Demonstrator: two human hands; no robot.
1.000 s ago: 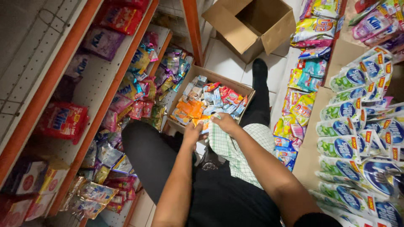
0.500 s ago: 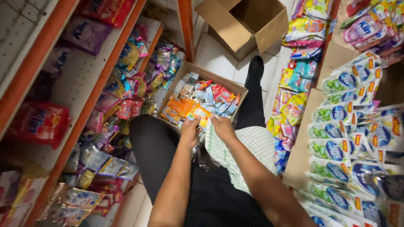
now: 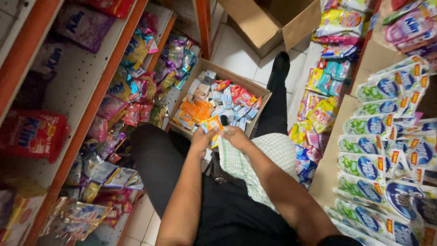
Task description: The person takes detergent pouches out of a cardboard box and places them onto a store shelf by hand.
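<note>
Both hands meeting at near edge of cardboard box (image 3: 255,89) on floor. Left hand (image 3: 203,139) & right hand (image 3: 236,137) pinching orange sachet strip (image 3: 213,125) betw. fingertips. Strip prob. light, floppy, slick foil; best gripping at sealed edges. Checked cloth (image 3: 264,157) lying over lap.

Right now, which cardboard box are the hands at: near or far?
The near box, full of small sachets; both hands hold an orange sachet at its rim. The far box looks empty.
</note>
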